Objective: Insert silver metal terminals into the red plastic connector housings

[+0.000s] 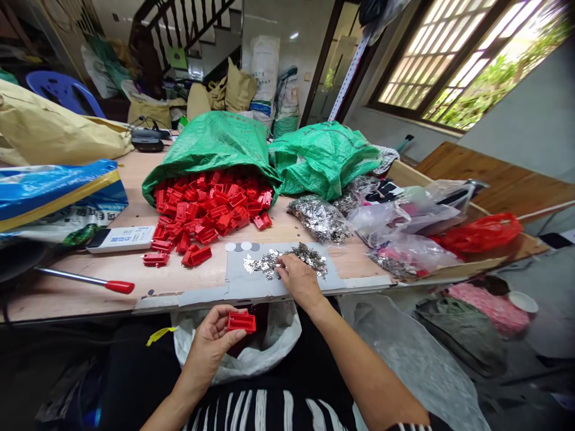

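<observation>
Between the thumb and fingers of my left hand [210, 336] is a small red plastic housing [241, 322], its hollow side turned up. It is held over the mouth of a white woven sack [281, 341] below the table edge. My right hand [300, 276] reaches onto a grey mat [238, 281], fingertips pinched together at a pile of small shiny metal pieces [309, 258]. Whether a piece is between those fingertips is hidden. Many more red housings [215, 206] spill from a green woven sack [220, 140] at the back of the table.
A second green sack [323, 155] stands behind a clear bag of metal parts [318, 218]. Plastic bags [404, 215] fill a wooden tray on the right. A red-tipped lever [119, 287] juts in from the left, near a white box [128, 238] and a blue bag [58, 191].
</observation>
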Demonstrator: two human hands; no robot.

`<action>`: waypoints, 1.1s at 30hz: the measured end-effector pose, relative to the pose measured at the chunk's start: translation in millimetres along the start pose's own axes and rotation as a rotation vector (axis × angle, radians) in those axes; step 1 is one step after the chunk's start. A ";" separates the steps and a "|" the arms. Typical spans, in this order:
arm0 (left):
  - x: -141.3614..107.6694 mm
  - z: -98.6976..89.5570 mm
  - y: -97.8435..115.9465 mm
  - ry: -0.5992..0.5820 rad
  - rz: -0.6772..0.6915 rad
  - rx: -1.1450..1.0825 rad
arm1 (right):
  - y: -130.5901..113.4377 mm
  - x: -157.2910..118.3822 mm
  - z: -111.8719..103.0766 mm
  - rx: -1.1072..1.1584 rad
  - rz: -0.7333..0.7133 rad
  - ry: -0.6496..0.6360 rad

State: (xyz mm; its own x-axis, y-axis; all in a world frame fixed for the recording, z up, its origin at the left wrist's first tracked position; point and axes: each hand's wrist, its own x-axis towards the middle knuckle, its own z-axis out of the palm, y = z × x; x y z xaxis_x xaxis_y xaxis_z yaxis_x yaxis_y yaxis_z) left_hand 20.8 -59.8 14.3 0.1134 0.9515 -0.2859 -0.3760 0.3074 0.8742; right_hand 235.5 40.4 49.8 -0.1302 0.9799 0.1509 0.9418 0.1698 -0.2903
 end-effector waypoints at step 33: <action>-0.1 8.4 15.4 0.201 0.373 0.408 | -27.7 -50.8 -17.4 0.562 -0.136 -0.133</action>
State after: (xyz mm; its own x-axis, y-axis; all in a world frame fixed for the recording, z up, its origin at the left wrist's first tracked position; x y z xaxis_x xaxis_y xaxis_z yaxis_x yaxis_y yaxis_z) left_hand 22.7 -55.1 31.1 -0.1505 0.9880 0.0362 0.0318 -0.0318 0.9990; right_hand 221.4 -15.9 66.7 -0.3104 0.9439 0.1125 0.6098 0.2885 -0.7382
